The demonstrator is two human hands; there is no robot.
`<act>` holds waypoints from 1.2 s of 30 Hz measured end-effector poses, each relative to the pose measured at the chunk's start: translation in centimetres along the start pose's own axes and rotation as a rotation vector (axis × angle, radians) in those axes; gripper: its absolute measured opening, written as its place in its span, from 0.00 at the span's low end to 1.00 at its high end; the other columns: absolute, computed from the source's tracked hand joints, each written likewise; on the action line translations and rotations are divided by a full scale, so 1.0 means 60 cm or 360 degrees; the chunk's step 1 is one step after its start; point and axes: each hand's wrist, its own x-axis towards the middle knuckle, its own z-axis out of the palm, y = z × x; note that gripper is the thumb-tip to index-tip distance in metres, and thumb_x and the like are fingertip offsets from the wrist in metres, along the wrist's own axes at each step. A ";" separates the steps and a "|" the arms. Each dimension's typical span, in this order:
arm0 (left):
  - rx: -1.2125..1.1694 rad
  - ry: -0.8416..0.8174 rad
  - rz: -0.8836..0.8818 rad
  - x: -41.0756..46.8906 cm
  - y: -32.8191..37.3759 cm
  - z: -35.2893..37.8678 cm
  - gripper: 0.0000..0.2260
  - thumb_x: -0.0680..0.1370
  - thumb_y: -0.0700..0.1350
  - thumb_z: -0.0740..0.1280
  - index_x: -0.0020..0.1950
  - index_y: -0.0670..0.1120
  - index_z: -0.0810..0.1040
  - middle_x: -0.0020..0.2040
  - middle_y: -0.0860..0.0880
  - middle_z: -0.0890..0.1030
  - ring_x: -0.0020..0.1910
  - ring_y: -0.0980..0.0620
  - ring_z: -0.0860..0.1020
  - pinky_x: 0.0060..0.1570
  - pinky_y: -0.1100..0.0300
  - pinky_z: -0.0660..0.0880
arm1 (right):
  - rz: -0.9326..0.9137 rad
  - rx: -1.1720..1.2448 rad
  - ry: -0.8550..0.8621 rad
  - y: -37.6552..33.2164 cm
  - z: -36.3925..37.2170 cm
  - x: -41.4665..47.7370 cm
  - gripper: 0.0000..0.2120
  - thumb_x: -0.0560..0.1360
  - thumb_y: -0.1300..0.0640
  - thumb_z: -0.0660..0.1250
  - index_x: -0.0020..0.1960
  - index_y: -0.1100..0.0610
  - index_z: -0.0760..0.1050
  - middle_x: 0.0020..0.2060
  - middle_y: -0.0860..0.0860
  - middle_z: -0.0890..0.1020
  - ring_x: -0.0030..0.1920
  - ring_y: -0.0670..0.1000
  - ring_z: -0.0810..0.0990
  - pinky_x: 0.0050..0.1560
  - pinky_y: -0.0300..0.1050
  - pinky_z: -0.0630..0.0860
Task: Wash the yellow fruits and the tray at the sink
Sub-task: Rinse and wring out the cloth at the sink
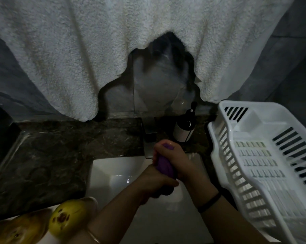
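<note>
Two yellow fruits lie down and to the left of the grip, outside the left forearm: a greenish-yellow fruit (67,219) with brown spots, and beside it, further from the grip, a more golden fruit (20,229). They rest on what looks like a pale tray (94,202); only its edge shows, and it is too dim to be sure. No hand touches either fruit.

The white sink (103,173) lies straight below the grip. Over it both hands are clenched round a twisted purple cloth (165,167). The right hand (175,155) grasps the upper end and the left hand (159,182) grasps the lower end, the two touching. A thin gold bangle (94,236) sits on the left arm and a black band (209,202) on the right wrist.

Just beyond the grip stands the square faucet (149,138). Beyond and slightly to the right is a dark pump bottle (184,129) with a white label. To the right of the grip, a white plastic dish rack (254,155) sits tilted on the dark marble countertop (52,155). Well beyond it all, a white towel (78,50) hangs across the wall.
</note>
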 end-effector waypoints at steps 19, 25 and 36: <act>0.1194 0.0729 0.0155 0.038 -0.047 0.024 0.10 0.76 0.54 0.63 0.53 0.50 0.76 0.44 0.51 0.80 0.43 0.51 0.78 0.45 0.60 0.74 | 0.0340 0.0047 0.0814 0.047 0.022 0.027 0.18 0.80 0.53 0.61 0.33 0.58 0.70 0.27 0.52 0.71 0.27 0.48 0.70 0.31 0.40 0.68; 0.0736 0.0841 0.0185 0.049 -0.042 0.023 0.19 0.68 0.60 0.67 0.52 0.50 0.73 0.47 0.50 0.79 0.43 0.52 0.78 0.44 0.56 0.77 | 0.0334 0.0279 0.0930 0.050 0.004 0.039 0.17 0.75 0.46 0.67 0.37 0.58 0.74 0.30 0.54 0.76 0.36 0.54 0.76 0.49 0.54 0.75; 0.0234 0.0412 0.0237 0.052 -0.033 0.012 0.13 0.70 0.42 0.73 0.52 0.49 0.75 0.42 0.57 0.76 0.39 0.64 0.76 0.35 0.76 0.69 | -0.0090 -0.0177 0.0149 0.005 0.013 0.003 0.08 0.73 0.70 0.67 0.46 0.57 0.76 0.42 0.48 0.84 0.45 0.47 0.84 0.46 0.41 0.79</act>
